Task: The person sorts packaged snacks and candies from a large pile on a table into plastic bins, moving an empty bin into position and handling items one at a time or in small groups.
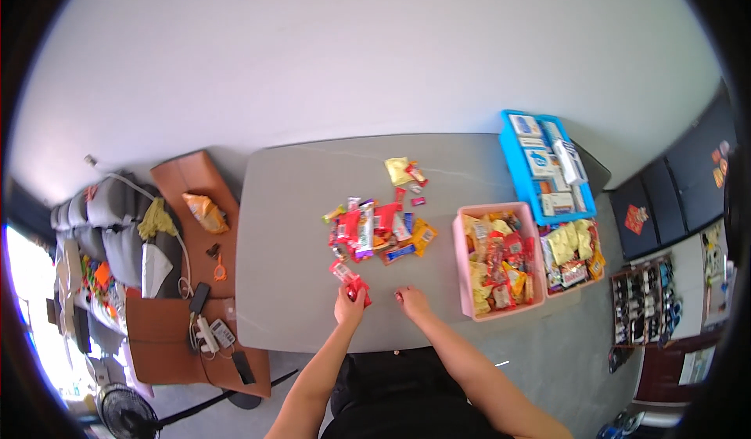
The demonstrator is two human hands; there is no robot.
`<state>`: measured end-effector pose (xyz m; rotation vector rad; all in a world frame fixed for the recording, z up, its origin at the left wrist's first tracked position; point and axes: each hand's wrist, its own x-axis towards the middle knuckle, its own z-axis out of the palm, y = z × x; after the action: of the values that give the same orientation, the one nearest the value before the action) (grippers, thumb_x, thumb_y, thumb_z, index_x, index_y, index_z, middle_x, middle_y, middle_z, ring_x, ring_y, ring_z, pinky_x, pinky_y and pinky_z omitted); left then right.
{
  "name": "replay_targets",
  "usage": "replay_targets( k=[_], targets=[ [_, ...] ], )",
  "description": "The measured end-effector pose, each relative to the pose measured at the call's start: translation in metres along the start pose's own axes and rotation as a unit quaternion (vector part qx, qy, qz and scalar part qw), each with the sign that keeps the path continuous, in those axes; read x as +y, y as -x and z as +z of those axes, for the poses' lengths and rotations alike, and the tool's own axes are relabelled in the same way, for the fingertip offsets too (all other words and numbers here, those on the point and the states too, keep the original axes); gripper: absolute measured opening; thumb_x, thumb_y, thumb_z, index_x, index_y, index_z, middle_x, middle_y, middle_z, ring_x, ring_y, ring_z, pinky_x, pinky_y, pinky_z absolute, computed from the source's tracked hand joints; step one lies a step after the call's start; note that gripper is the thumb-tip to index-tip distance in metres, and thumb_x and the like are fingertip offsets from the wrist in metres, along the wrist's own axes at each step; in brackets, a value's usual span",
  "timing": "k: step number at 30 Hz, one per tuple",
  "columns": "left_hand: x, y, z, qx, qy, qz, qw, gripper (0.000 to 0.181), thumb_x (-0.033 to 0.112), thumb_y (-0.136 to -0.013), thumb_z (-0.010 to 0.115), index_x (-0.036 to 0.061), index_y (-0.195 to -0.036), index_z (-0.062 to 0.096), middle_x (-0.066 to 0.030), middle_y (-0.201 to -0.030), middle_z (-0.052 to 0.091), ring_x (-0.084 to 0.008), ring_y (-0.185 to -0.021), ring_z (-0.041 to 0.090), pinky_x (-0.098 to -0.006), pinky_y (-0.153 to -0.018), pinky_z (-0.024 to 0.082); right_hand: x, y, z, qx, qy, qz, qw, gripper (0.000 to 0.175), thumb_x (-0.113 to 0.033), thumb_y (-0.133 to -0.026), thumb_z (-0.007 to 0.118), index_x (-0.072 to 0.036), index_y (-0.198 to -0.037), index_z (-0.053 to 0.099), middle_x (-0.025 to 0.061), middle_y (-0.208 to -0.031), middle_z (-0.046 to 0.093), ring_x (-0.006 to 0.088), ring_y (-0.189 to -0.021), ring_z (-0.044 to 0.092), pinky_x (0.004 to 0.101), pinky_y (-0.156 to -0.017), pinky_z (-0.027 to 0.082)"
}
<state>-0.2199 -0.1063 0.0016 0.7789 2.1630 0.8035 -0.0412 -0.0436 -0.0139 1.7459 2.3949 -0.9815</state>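
My left hand (350,309) holds a red snack packet (359,291) near the front of the grey table (281,298); a pale and red packet (342,272) lies against its far end. To the right, my right hand (413,301) is low over the table with its fingers curled, and a small dark red thing shows at the fingertips; whether it is gripped is unclear. Beyond both hands lies a heap of wrapped snacks (365,228) in red, white, blue and orange. Behind the heap are a pale yellow packet (398,171) and a few small red packets (418,201).
A pink bin (462,263) full of snack packets stands on the right. Beside it are another bin of snacks (574,289) and a blue basket (516,169) of boxes. Brown leather chairs (158,327) with a power strip (206,334) and phones are left; a fan (126,409) stands lower left.
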Motion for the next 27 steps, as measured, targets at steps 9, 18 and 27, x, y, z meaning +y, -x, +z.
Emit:
replay_targets(
  k=[9,18,27],
  targets=[
    [0.175,0.068,0.13,-0.131,0.167,0.321,0.923,0.043,0.013,-0.085,0.061,0.0129,-0.126,0.05,-0.0177,-0.117,0.052,-0.0314,-0.105,0.054,-0.0357,-0.083,0.047,0.062,0.091,-0.122,0.466,-0.168,-0.023,0.868,0.022,-0.002,-0.081,0.06,0.0,-0.103,0.059,0.0151,-0.094,0.06,0.0298,-0.082,0.061,0.0327,-0.069,0.049],
    [0.177,0.117,0.187,-0.149,-0.367,0.499,0.771,0.062,0.049,-0.09,0.042,0.0287,-0.146,0.022,-0.0187,-0.149,0.021,-0.0326,-0.141,0.011,-0.061,-0.105,0.016,0.122,0.133,-0.111,0.483,-0.187,0.069,0.852,0.031,-0.006,-0.085,0.053,0.0,-0.115,0.053,0.019,-0.117,0.051,0.0353,-0.107,0.052,0.039,-0.089,0.044],
    [0.146,0.058,0.131,-0.226,-0.118,0.468,0.846,0.053,0.017,-0.08,0.059,0.0189,-0.131,0.045,-0.0153,-0.143,0.031,-0.0345,-0.133,0.028,-0.0469,-0.105,0.03,0.046,0.083,-0.11,0.498,-0.15,-0.062,0.852,0.034,-0.001,-0.082,0.051,-0.001,-0.116,0.052,0.0199,-0.117,0.051,0.0373,-0.108,0.051,0.0426,-0.091,0.042]
  ],
)
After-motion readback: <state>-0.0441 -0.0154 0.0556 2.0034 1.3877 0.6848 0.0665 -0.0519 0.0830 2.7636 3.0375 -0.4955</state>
